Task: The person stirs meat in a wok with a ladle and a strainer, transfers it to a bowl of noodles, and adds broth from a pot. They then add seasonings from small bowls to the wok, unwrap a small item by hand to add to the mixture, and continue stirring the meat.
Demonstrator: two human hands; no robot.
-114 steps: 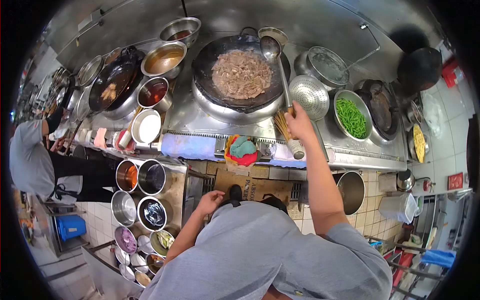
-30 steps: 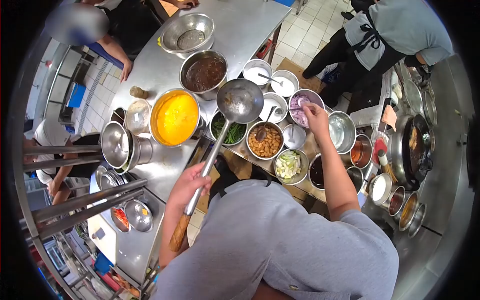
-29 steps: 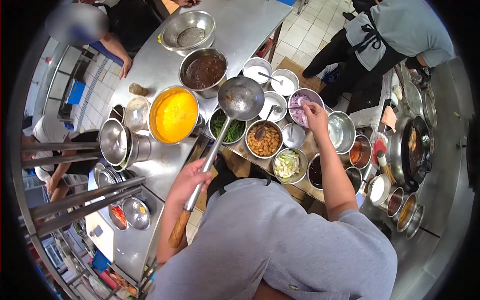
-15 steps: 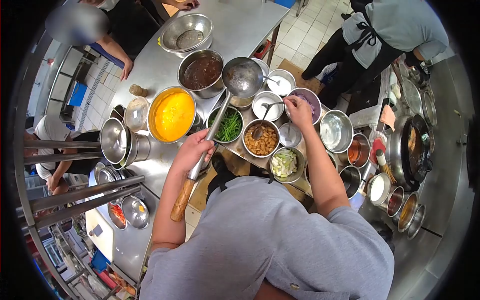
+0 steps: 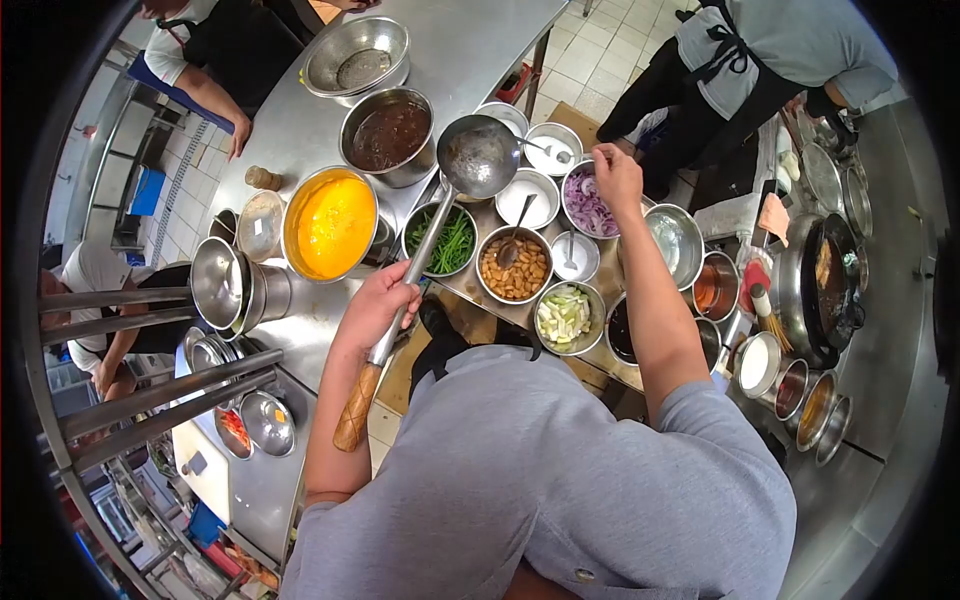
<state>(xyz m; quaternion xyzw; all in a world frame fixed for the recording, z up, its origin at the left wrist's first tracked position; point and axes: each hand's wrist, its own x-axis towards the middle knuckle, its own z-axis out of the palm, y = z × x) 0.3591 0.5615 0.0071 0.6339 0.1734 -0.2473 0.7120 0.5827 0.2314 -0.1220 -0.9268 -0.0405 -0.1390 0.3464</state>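
Observation:
My left hand (image 5: 383, 308) is wrapped round the metal handle of a ladle (image 5: 478, 158), whose wooden grip runs back along my forearm. The ladle's bowl hangs above the bowls, beside the brown sauce pot. My right hand (image 5: 618, 178) is over the right edge of a bowl of sliced purple onion (image 5: 588, 203), fingers curled together; what they hold, if anything, is hidden. Near it are a bowl of white powder (image 5: 527, 200), a small bowl with a spoon (image 5: 575, 257), brown beans or nuts (image 5: 516, 272) with a spoon, cut pale green vegetable (image 5: 564, 317) and chopped greens (image 5: 441, 240).
A pot of yellow liquid (image 5: 331, 226), a pot of brown sauce (image 5: 388, 137) and a perforated bowl (image 5: 358, 58) stand on the steel table. To the right are a clear liquid bowl (image 5: 672, 248) and a wok (image 5: 822, 290). Other people stand at upper left and upper right.
My right hand has let go of a spoon over the white bowl and moved up to the onion bowl. The ladle stays in my left hand. The view has shifted slightly.

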